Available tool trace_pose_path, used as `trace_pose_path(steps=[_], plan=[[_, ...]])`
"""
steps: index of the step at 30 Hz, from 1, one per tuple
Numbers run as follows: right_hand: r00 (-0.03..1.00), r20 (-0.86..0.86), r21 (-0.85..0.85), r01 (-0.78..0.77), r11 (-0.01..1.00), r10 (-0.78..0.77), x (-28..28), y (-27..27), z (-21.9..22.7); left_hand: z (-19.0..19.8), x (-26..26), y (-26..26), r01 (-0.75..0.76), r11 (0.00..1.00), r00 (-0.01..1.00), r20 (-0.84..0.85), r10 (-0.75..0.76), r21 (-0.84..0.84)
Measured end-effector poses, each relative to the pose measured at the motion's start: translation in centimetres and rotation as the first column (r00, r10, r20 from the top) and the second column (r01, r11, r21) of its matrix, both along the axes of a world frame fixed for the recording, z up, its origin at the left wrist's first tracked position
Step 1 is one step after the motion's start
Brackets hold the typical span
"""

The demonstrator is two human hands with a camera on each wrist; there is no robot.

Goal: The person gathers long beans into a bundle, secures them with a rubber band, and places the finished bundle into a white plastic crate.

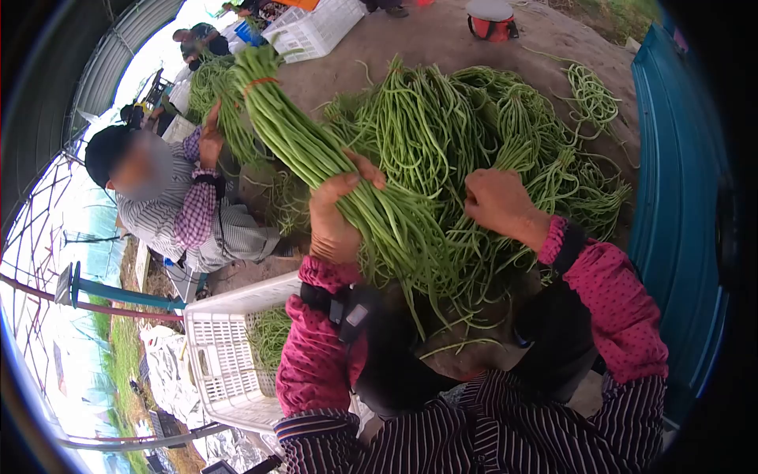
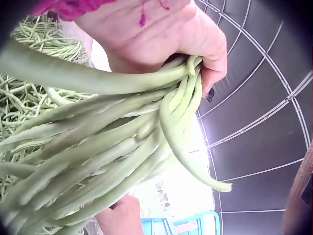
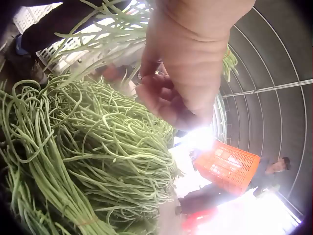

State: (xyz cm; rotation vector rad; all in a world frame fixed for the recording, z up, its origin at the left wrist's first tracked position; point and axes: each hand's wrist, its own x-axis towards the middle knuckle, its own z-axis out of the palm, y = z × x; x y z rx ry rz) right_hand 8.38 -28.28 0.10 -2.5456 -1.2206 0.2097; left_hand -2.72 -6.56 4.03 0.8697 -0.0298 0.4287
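My left hand (image 1: 335,217) grips a bundle of long green beans (image 1: 304,146) partway along its length, thumb across the stems. A reddish band (image 1: 260,82) circles the bundle near its far end, and the loose ends fan out toward my right. In the left wrist view, the beans (image 2: 107,147) spread out below the palm. My right hand (image 1: 505,204) is raised beside these loose ends, over a big heap of long beans (image 1: 426,126). Its fingers (image 3: 159,100) are curled in, and nothing shows between them in the right wrist view.
A white plastic crate (image 1: 225,359) with some beans inside stands at my left. Beyond it sits another person (image 1: 170,201) handling beans. Blue corrugated sheeting (image 1: 679,213) borders the right side. Farther off are a white crate (image 1: 316,31), a red bucket (image 1: 491,24) and an orange crate (image 3: 227,167).
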Motion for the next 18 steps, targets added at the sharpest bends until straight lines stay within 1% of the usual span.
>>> trace_pose_path(steps=[3, 4, 6, 8, 11, 15, 16, 18], plan=[[1.000, 0.008, 0.058, -0.011, 0.998, 0.010, 0.1, -0.3, -0.5, 1.2, -1.5, 1.5, -0.138, 0.988, 0.990, -0.011, 0.139, 0.072], [0.999, 0.031, 0.077, -0.030, 0.997, 0.027, -0.1, -0.3, -0.5, 1.7, -2.0, 2.5, -0.181, 0.976, 0.982, -0.026, 0.185, 0.119], [0.998, 0.035, 0.088, -0.056, 0.995, 0.053, -0.3, -0.2, -0.3, 3.1, -3.1, 4.6, -0.233, 0.959, 0.972, 0.025, 0.232, 0.158], [0.997, 0.025, 0.101, -0.078, 0.992, 0.075, -0.3, 0.1, -0.4, 5.6, -4.8, 6.0, -0.275, 0.939, 0.961, 0.089, 0.262, 0.206], [0.997, 0.015, 0.100, -0.076, 0.992, 0.075, -0.7, 0.3, 0.1, 8.8, -7.6, 9.3, -0.304, 0.932, 0.952, 0.088, 0.292, 0.199], [0.996, -0.024, 0.116, -0.087, 0.989, 0.091, -0.9, 0.3, 0.0, 12.2, -12.1, 12.7, -0.422, 0.862, 0.906, 0.108, 0.408, 0.282], [0.995, 0.002, 0.171, -0.100, 0.980, 0.101, -0.9, 0.2, -0.4, 12.8, -13.3, 13.5, -0.443, 0.849, 0.896, 0.110, 0.431, 0.288], [0.992, -0.053, 0.199, -0.102, 0.975, 0.115, -0.8, 0.2, -0.8, 13.8, -15.8, 14.8, -0.483, 0.824, 0.874, 0.112, 0.472, 0.297]])
